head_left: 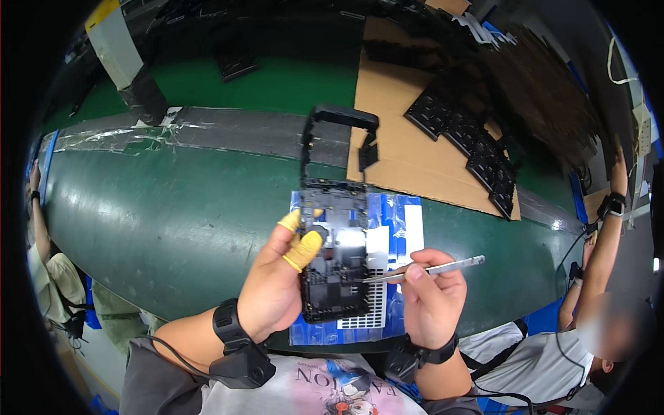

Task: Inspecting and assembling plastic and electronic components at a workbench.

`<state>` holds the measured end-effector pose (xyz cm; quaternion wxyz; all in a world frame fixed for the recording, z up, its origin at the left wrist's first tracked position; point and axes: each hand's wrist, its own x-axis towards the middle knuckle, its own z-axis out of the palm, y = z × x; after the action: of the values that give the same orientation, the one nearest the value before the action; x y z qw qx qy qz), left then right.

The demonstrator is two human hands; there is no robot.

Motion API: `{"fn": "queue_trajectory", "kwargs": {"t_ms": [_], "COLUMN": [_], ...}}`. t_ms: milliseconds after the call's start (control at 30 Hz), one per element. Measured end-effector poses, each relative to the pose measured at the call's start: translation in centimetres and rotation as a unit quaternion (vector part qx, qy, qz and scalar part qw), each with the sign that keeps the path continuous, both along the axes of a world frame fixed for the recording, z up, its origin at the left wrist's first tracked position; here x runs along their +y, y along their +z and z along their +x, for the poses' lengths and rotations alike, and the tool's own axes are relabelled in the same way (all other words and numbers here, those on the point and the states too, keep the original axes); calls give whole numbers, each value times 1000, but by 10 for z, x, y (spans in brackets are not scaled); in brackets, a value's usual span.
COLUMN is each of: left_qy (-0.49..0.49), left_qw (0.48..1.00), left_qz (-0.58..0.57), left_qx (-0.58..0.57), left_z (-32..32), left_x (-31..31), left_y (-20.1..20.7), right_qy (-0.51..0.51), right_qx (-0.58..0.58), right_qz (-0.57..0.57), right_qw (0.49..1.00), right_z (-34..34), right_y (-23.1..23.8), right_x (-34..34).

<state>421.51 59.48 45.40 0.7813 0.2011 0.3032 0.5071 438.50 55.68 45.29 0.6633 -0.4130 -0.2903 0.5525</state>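
My left hand (277, 270) wears yellow finger cots on its thumb and a finger and is closed on the left edge of a black plastic frame (335, 290). This frame is long, with an open window in its far half and a ribbed, partly shiny inner face in its near half. In my right hand (434, 297) is a pair of metal tweezers (446, 266), pinched between thumb and fingers. Their tips reach the frame's lower right part; whether they touch it or hold anything is too small to tell. Beneath the frame lies a blue plastic sheet (318, 335) with white label sheets (413, 228) on it.
A green work surface (180, 228) spans the view, with a grey taped strip (263, 131) across it. Beyond, black plastic parts (460, 131) lie on brown cardboard (387, 131). A grey post (117, 55) stands far left. Other people sit left and right, one reaching an arm (609, 242) forward.
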Motion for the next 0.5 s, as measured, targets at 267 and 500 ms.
{"fn": "queue_trajectory", "kwargs": {"t_ms": [267, 500], "left_qy": [-20, -8], "left_qw": [998, 999], "left_qz": [-3, 20], "left_qx": [-56, -33], "left_z": [-2, -3], "left_x": [-4, -5], "left_y": [4, 0], "right_qy": [-3, -13], "right_qx": [-61, -72], "right_qz": [25, 21], "right_qw": [998, 997], "right_z": [-31, -34], "right_y": [1, 1], "right_x": [-6, -8]}}
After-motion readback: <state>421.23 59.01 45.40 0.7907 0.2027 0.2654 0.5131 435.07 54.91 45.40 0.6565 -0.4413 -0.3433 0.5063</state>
